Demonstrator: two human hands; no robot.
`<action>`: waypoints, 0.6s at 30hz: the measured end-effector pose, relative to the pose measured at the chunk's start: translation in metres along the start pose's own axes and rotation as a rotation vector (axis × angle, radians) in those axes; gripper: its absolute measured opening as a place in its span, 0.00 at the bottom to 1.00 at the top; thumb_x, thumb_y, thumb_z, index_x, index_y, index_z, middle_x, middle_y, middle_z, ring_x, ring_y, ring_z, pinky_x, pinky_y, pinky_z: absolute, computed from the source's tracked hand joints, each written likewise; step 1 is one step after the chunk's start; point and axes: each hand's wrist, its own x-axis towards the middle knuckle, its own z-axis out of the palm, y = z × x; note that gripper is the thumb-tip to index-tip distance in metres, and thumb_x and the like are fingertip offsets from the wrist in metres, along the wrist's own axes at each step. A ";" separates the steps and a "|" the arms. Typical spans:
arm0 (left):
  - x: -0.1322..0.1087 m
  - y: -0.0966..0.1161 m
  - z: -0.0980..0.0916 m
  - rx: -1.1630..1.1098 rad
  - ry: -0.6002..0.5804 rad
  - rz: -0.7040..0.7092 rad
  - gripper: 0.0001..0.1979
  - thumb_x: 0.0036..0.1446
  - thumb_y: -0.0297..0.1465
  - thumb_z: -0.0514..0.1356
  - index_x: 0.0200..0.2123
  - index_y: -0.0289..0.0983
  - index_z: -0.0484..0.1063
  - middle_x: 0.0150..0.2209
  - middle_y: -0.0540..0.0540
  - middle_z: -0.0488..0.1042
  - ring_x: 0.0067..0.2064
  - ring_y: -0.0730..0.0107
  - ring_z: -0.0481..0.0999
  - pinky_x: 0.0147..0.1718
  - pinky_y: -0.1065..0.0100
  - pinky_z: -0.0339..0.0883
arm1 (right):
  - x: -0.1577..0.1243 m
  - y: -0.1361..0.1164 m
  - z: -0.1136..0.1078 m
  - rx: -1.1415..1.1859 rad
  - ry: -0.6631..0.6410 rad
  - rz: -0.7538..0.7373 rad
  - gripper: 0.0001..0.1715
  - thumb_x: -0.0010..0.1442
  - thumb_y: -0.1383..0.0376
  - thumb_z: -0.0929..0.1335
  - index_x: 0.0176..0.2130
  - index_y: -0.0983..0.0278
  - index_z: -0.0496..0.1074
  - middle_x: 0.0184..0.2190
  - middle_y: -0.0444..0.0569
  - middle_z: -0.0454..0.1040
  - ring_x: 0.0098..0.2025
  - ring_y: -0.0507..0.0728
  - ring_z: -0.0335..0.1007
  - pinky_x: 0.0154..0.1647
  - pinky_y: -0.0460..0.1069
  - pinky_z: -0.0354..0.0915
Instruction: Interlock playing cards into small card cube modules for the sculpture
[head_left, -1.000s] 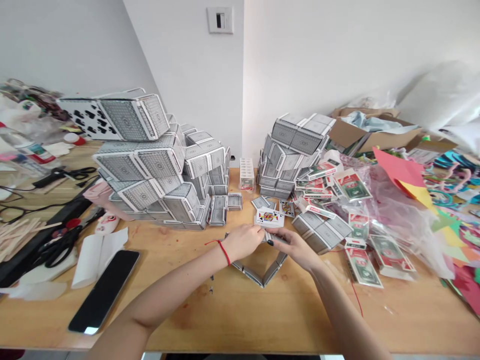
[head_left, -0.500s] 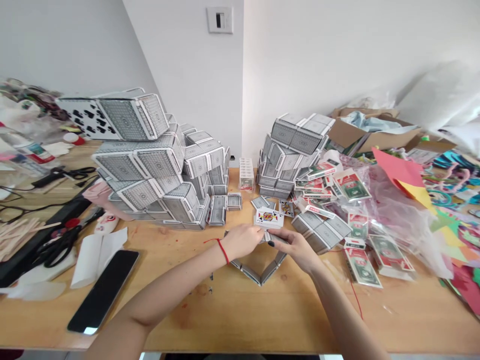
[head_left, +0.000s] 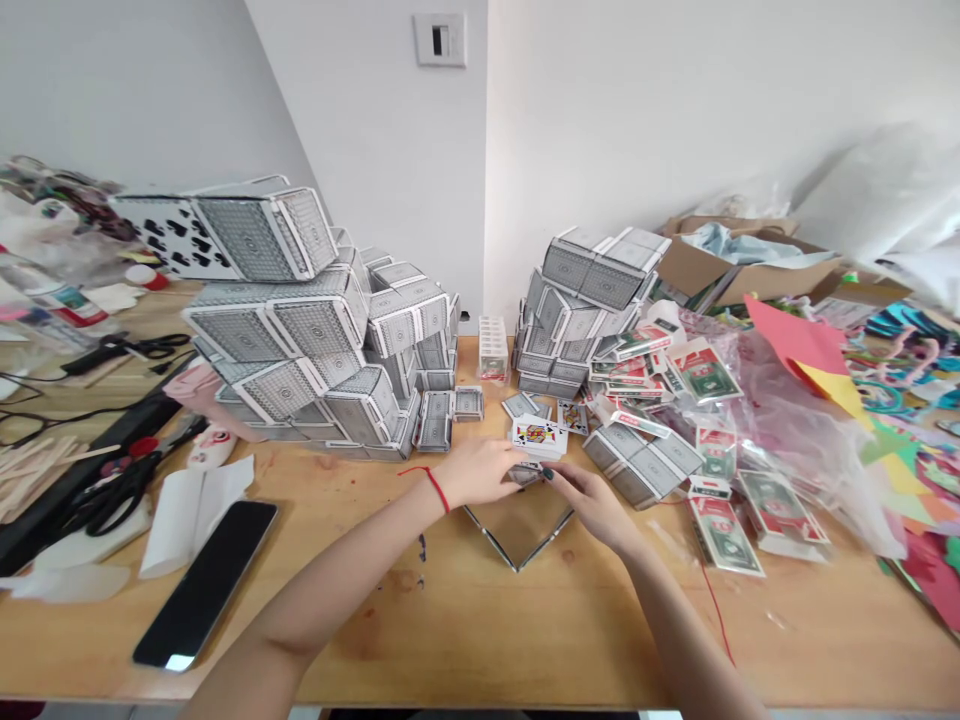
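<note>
Card frame (head_left: 517, 567) slightly further left, far side between the fingers (head_left: 570, 481).

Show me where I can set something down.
Bare wood shows between the phone and left forearm, and between left and right forearm, nearer than the card frame. Crowded: right, with card boxes and plastic; left, with scissors.

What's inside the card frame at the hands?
Inside the card frame, wooden tabletop shows across the near part. The left hand and right hand cover parts toward its far side; what lies beneath them can't be seen.
</note>
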 end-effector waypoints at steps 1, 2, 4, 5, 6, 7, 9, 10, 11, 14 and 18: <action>-0.004 -0.005 -0.004 0.009 -0.003 0.006 0.16 0.49 0.35 0.60 0.43 0.40 0.70 0.39 0.44 0.75 0.41 0.60 0.74 0.39 0.64 0.66 | -0.001 0.002 -0.002 -0.022 0.033 0.012 0.26 0.55 0.49 0.63 0.45 0.63 0.73 0.44 0.51 0.75 0.52 0.65 0.65 0.56 0.59 0.56; -0.008 -0.010 -0.006 0.000 -0.001 0.000 0.19 0.48 0.35 0.61 0.45 0.40 0.69 0.41 0.44 0.74 0.44 0.58 0.73 0.42 0.62 0.66 | -0.002 0.002 -0.004 -0.032 0.062 0.022 0.27 0.55 0.48 0.63 0.45 0.64 0.73 0.44 0.52 0.75 0.53 0.66 0.64 0.56 0.60 0.56; -0.017 -0.021 -0.008 -0.060 0.031 -0.039 0.21 0.46 0.34 0.62 0.46 0.40 0.68 0.44 0.44 0.73 0.48 0.58 0.70 0.48 0.60 0.62 | -0.004 0.002 -0.009 -0.027 0.124 0.033 0.27 0.56 0.48 0.62 0.44 0.64 0.73 0.46 0.52 0.74 0.53 0.66 0.64 0.55 0.60 0.57; -0.021 -0.026 -0.006 -0.103 0.047 -0.069 0.20 0.47 0.33 0.62 0.46 0.40 0.68 0.45 0.45 0.72 0.50 0.59 0.69 0.49 0.59 0.62 | -0.004 0.001 -0.011 -0.023 0.153 0.032 0.27 0.56 0.49 0.62 0.45 0.64 0.73 0.47 0.53 0.73 0.53 0.66 0.64 0.55 0.59 0.57; -0.025 -0.030 -0.003 -0.147 0.067 -0.109 0.20 0.47 0.32 0.61 0.46 0.40 0.68 0.47 0.45 0.71 0.51 0.59 0.68 0.49 0.59 0.61 | -0.003 0.000 -0.012 -0.022 0.175 0.024 0.26 0.56 0.50 0.63 0.45 0.64 0.73 0.47 0.53 0.73 0.52 0.65 0.65 0.55 0.59 0.58; -0.027 -0.033 0.002 -0.189 0.091 -0.151 0.21 0.47 0.31 0.61 0.47 0.39 0.68 0.48 0.44 0.71 0.51 0.59 0.68 0.50 0.59 0.61 | -0.002 -0.001 -0.012 -0.025 0.183 0.009 0.25 0.56 0.51 0.63 0.45 0.64 0.72 0.48 0.53 0.73 0.52 0.65 0.66 0.54 0.59 0.59; -0.028 -0.035 0.013 -0.273 0.141 -0.240 0.20 0.47 0.28 0.61 0.47 0.37 0.67 0.47 0.43 0.71 0.50 0.60 0.69 0.49 0.59 0.62 | 0.002 -0.002 -0.009 -0.063 0.163 -0.045 0.22 0.55 0.55 0.65 0.46 0.63 0.71 0.48 0.52 0.72 0.50 0.63 0.67 0.53 0.58 0.61; -0.028 -0.034 0.020 -0.310 0.170 -0.287 0.19 0.47 0.27 0.60 0.45 0.36 0.68 0.46 0.42 0.72 0.48 0.61 0.71 0.48 0.59 0.63 | 0.005 -0.003 -0.006 -0.099 0.144 -0.078 0.21 0.54 0.58 0.66 0.46 0.62 0.71 0.48 0.51 0.73 0.50 0.62 0.68 0.53 0.57 0.61; -0.026 -0.033 0.026 -0.343 0.206 -0.342 0.18 0.47 0.24 0.59 0.44 0.35 0.68 0.45 0.42 0.73 0.47 0.62 0.72 0.47 0.60 0.64 | 0.009 -0.003 -0.003 -0.149 0.129 -0.110 0.20 0.53 0.61 0.67 0.46 0.61 0.72 0.47 0.51 0.73 0.49 0.62 0.68 0.52 0.57 0.61; -0.023 -0.027 0.043 -0.425 0.302 -0.459 0.19 0.45 0.18 0.55 0.43 0.34 0.68 0.44 0.41 0.74 0.46 0.63 0.73 0.47 0.60 0.65 | 0.020 -0.004 0.008 -0.285 0.097 -0.161 0.20 0.51 0.69 0.65 0.45 0.59 0.73 0.44 0.48 0.75 0.47 0.61 0.70 0.51 0.56 0.62; -0.024 -0.027 0.053 -0.500 0.372 -0.515 0.22 0.44 0.15 0.50 0.42 0.33 0.70 0.43 0.40 0.74 0.47 0.64 0.72 0.47 0.60 0.65 | 0.029 -0.006 0.013 -0.313 0.051 -0.140 0.23 0.49 0.73 0.62 0.42 0.57 0.75 0.39 0.46 0.77 0.43 0.61 0.72 0.47 0.55 0.64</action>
